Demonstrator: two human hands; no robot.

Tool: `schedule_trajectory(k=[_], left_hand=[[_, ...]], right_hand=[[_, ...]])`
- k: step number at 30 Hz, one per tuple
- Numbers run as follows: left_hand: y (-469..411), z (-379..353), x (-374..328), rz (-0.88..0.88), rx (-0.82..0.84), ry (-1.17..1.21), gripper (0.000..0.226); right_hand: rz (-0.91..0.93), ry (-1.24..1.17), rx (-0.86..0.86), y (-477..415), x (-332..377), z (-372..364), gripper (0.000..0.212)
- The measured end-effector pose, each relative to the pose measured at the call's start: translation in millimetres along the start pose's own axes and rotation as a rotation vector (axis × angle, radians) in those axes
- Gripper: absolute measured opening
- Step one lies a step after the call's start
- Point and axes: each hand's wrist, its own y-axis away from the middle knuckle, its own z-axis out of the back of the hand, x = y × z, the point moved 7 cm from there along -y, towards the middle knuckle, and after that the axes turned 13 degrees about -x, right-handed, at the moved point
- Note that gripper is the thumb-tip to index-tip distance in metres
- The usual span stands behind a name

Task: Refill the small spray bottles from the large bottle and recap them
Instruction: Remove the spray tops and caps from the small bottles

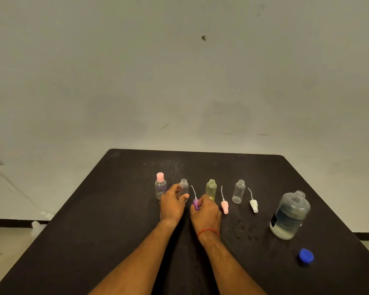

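The black tabletop [115,231] carries every item. The large round clear plastic bottle [290,216] stands uncapped, well to the right of all fingers, and is about two thirds full of clear liquid.

The small clear open-necked bottle [184,186] is gripped by the curled fingers [176,188] of the left hand [172,206]. Just left of these fingers stands the small clear bottle with pink cap [160,187], judged finished. Just beyond the right hand [207,213] stands the small yellow-tinted bottle [211,188]. Further right stands the small clear uncapped bottle [239,191]. Fill levels in the small bottles cannot be read.

The purple spray head [196,204] is pinched in the right fingers [202,202]; recapping of the gripped bottle is judged to be the step in hand. The pink spray head [224,206] and white spray head [254,205] lie right of those fingers, not yet fitted. The blue screw cap [306,255] lies off the large bottle.
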Motion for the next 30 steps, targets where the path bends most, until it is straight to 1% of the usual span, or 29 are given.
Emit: schedule_trajectory(k=[5,10,18,23,30], left_hand=[[1.4,0.5,-2.1,0.0,0.001,0.021,0.032],[3.7,4.5,-3.7,0.0,0.003,0.049,0.038],[7.3,12.7,-4.2,0.018,-0.01,0.056,0.045],[9.7,18.9,-2.4,0.009,-0.033,0.034,0.046],[10.3,26.0,1.6,0.026,-0.034,0.053,0.052]], right_hand=[[-0.007,0.024,0.015,0.9,3.7,0.1,0.025],[0.003,0.037,-0.006,2.0,5.7,2.9,0.03],[0.028,0.096,0.004,5.2,9.4,0.6,0.024],[0.041,0.126,-0.005,6.6,10.5,0.9,0.028],[0.039,0.107,0.006,5.9,9.8,2.8,0.029]])
